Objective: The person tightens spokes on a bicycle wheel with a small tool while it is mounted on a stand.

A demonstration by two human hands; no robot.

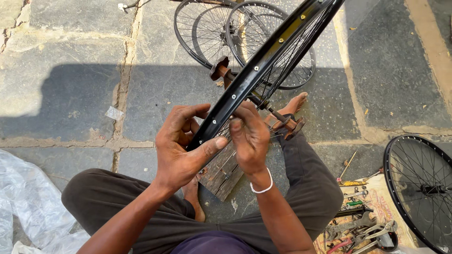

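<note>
1. Clear plastic sheet (23,202) is seen crumpled at the far left, on the stone floor (70,84), beside the person's bent knee.
2. A small scrap (114,113) of the same plastic is seen on the floor, well apart from the sheet.
3. The left hand (181,146) is closed on the black rim (263,63): the fingers are curled over its upper edge and the thumb is stretched along its underside, so the rim is gripped at its near end.
4. The rim is held tilted, running from the hands up to the top right, with its spokes (282,61) showing behind it. It is carried in a rusty stand (223,73) fixed to a wooden board (221,174) between the person's feet.
5. The right hand (249,138) is set just beside the left, with a white band (263,188) at the wrist. Its fingertips are pinched together against the rim's inner face; whether anything small is held in them cannot be told.
6. Two spoked wheels (221,30) are laid overlapping on the floor behind the rim.
7. Tools (362,226), spanners and pliers among them, are spread on a cloth at the lower right.
8. Another wheel (421,188) is seen at the right edge, touching the cloth.
</note>
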